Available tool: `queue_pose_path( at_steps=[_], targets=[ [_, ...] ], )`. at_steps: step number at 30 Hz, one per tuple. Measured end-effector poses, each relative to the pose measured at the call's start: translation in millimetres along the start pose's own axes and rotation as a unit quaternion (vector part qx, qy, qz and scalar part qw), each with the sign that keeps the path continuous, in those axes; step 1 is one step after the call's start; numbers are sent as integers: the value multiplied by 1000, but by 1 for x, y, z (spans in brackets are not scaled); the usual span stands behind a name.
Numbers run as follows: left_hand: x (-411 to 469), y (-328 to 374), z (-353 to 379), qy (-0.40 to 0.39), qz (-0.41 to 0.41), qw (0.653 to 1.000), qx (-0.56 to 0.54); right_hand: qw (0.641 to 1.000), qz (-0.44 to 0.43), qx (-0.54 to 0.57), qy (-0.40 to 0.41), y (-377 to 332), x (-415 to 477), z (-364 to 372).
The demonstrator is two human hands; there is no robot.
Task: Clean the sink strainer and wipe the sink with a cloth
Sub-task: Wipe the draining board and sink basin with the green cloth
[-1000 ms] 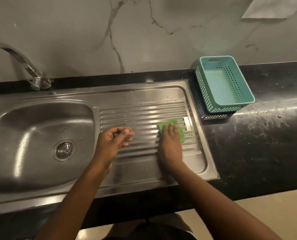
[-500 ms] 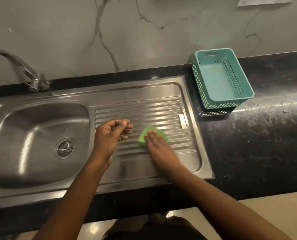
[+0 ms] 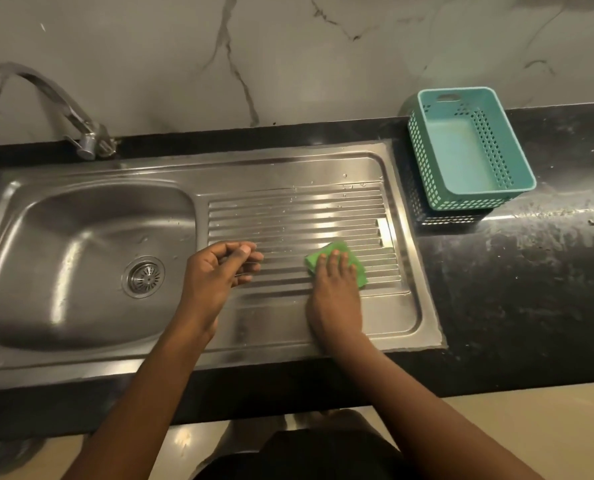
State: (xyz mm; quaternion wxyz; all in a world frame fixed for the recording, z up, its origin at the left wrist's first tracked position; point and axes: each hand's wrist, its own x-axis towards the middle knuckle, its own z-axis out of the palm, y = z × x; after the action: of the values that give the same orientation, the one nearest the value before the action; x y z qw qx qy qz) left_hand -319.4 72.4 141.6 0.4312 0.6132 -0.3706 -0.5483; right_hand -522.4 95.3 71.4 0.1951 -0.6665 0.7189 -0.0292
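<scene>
A steel sink point(image 3: 91, 327) has its basin on the left, with the round strainer point(image 3: 143, 276) seated in the drain. A ribbed drainboard point(image 3: 295, 216) takes up its right half. My right hand point(image 3: 333, 292) presses flat on a green cloth point(image 3: 356, 266) near the right end of the ribs; only the cloth's edges show past my fingers. My left hand point(image 3: 219, 271) hovers over the left end of the drainboard, fingers loosely curled, holding nothing.
A curved tap point(image 3: 42, 95) stands behind the basin at the back left. A teal perforated basket point(image 3: 468, 150) sits on the black counter point(image 3: 530, 278) just right of the drainboard. A marble wall runs along the back. The counter's front edge is near my body.
My right hand has slid the green cloth back to the right along the ribs, after moving it left half a second ago. My left hand has stayed in place.
</scene>
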Motion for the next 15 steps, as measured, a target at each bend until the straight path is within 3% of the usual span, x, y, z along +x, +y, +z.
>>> queue_pose_path(
  at_steps=[6, 8, 12, 15],
  targets=[
    [12, 14, -7, -35, 3, 999, 14, 979, -188, -12, -78, -128, -12, 37],
    [15, 18, -12, -51, 12, 998, 26, 976, -205, -12, -74, -148, -9, 40],
    [22, 21, -21, -64, 17, 998, 21, 969, -239, -30, -46, -80, -13, 20],
    [25, 16, -29, -71, 14, 997, 21, 993, -119, -15, 13, 13, -26, -14]
  ],
)
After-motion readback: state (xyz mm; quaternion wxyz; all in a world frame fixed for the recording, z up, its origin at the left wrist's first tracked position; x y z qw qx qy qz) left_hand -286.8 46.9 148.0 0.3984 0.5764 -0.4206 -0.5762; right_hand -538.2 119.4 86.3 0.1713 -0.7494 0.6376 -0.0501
